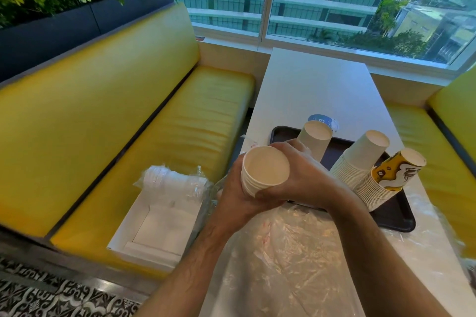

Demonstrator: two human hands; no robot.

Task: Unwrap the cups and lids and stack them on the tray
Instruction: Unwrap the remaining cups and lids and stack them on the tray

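Just left of the tray (401, 221), above the near edge of the surface (316, 90), both hands clasp a short white cup stack (265, 170). The left hand (231, 198) grips it from below, the right hand (298, 175) wraps it from the right, equally close. Its long axis is tipped, mouth pointing up and toward the camera. To the right, three taller stacks (360, 159) stand leaning on the tray, so I'd judge the move goes right and far. Wrapped lids (170, 180) wait far left on the bench (180, 116).
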